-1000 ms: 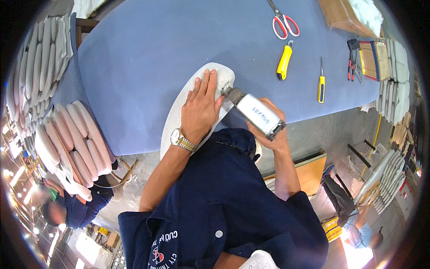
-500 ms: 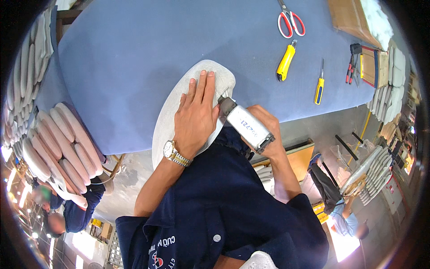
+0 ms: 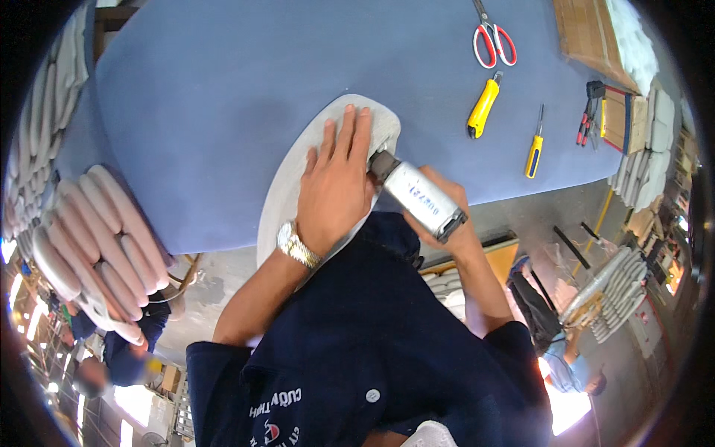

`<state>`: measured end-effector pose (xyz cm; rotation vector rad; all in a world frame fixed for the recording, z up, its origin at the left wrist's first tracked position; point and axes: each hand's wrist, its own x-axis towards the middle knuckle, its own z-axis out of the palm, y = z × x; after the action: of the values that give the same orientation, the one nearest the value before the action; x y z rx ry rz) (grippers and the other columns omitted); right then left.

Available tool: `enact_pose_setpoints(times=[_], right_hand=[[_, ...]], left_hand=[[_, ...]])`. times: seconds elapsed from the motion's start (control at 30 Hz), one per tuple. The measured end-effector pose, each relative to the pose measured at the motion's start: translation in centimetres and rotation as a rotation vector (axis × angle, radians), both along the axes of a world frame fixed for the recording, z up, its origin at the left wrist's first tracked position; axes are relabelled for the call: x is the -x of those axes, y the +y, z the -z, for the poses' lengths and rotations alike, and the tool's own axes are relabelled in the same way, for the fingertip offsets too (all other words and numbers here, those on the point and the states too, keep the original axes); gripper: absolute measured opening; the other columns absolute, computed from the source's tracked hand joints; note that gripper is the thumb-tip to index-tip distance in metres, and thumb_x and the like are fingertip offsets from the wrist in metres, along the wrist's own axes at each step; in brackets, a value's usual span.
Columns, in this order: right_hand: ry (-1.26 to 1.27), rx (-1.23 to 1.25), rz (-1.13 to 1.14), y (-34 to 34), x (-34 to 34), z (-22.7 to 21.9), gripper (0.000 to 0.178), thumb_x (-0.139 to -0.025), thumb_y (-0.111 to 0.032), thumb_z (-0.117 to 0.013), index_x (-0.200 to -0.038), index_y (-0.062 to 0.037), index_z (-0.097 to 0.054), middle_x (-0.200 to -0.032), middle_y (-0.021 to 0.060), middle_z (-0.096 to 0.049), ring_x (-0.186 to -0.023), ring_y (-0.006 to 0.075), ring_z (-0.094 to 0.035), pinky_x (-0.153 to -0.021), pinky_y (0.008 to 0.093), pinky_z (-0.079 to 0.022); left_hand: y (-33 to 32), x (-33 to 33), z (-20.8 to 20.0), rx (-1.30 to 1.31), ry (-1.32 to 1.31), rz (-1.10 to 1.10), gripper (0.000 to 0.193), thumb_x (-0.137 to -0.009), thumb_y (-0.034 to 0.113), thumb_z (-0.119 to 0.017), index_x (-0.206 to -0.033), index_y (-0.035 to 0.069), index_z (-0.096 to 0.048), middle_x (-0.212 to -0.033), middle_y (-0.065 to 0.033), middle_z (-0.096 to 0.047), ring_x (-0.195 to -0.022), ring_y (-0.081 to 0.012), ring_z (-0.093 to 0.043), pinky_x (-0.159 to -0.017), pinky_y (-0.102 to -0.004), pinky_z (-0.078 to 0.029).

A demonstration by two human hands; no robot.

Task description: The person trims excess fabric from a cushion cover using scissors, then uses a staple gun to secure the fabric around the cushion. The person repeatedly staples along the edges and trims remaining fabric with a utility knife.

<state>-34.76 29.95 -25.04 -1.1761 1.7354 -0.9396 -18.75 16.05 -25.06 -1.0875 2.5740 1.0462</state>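
Observation:
A light grey fabric-covered panel, long and rounded, lies at the near edge of the blue table, its lower end reaching toward my body. My left hand, wearing a metal wristwatch, rests flat on top of it with fingers stretched out. In my right hand is a silver staple gun with a dark nose. The nose meets the panel's right edge, close to my left thumb. My right fingers are partly hidden behind the tool's body.
Across the blue table, red-and-white scissors, a yellow utility knife, a yellow screwdriver and red-handled pliers lie right. A cardboard box stands far right. Padded pieces are stacked left. Other people work behind.
The whole view has shifted slightly. The staple gun and both hands have moved a little away from me and to the right along the panel's edge, my left hand staying flat.

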Motion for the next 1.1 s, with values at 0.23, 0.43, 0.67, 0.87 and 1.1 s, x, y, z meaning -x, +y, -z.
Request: enact_pose_setpoints(times=[0.23,0.43,0.67,0.87,1.1], right_hand=[[-0.102,0.108,0.099,0.4,-1.0,1.5,0.035,-0.078,-0.018,-0.078,-0.106,-0.0037,-0.063,-0.086,0.015,-0.066,-0.078,0.0395,-0.067,-0.069,0.0382,-0.052],[-0.117,0.199,0.205,1.5,-1.8,2.7,0.034,-0.076,-0.017,-0.079,-0.104,-0.0039,-0.065,-0.085,0.016,-0.067,-0.077,0.0377,-0.068,-0.069,0.0376,-0.053],[-0.111,0.231,0.244,1.9,-2.4,1.9,0.025,-0.078,-0.01,-0.076,-0.097,-0.0022,-0.064,-0.079,0.0112,-0.062,-0.068,0.0282,-0.062,-0.066,0.0329,-0.049],[-0.125,0.179,0.156,2.3,-2.0,1.7,0.028,-0.077,-0.01,-0.076,-0.101,-0.0015,-0.065,-0.082,0.012,-0.063,-0.07,0.0293,-0.064,-0.066,0.0334,-0.049],[-0.117,0.083,0.111,1.2,-1.1,1.2,0.033,-0.074,-0.01,-0.077,-0.104,-0.0007,-0.065,-0.085,0.0138,-0.064,-0.074,0.0325,-0.064,-0.069,0.0346,-0.051]], left_hand=[[-4.1,-4.7,4.0,-0.484,0.262,0.001,0.105,-0.09,0.035,-0.079,-0.167,0.008,-0.014,-0.171,-0.0263,-0.015,-0.16,-0.0384,-0.012,-0.128,-0.0497,-0.018],[-0.2,-3.0,2.5,-0.028,0.114,0.018,0.088,-0.094,0.025,-0.073,-0.162,0.002,-0.022,-0.163,-0.0323,-0.03,-0.152,-0.0467,-0.029,-0.12,-0.0477,-0.036],[1.4,-1.9,0.7,0.077,0.018,-0.057,0.08,-0.093,0.015,-0.07,-0.157,-0.002,-0.026,-0.153,-0.0332,-0.045,-0.139,-0.0492,-0.047,-0.104,-0.053,-0.051],[2.0,-2.1,1.2,0.167,0.018,-0.041,0.084,-0.088,0.01,-0.071,-0.158,-0.003,-0.025,-0.153,-0.0329,-0.045,-0.14,-0.0487,-0.047,-0.106,-0.0521,-0.051],[2.4,-0.9,0.8,0.183,-0.001,-0.063,0.081,-0.089,0.015,-0.075,-0.153,-0.009,-0.032,-0.155,-0.0338,-0.042,-0.141,-0.0499,-0.046,-0.11,-0.0562,-0.048]])
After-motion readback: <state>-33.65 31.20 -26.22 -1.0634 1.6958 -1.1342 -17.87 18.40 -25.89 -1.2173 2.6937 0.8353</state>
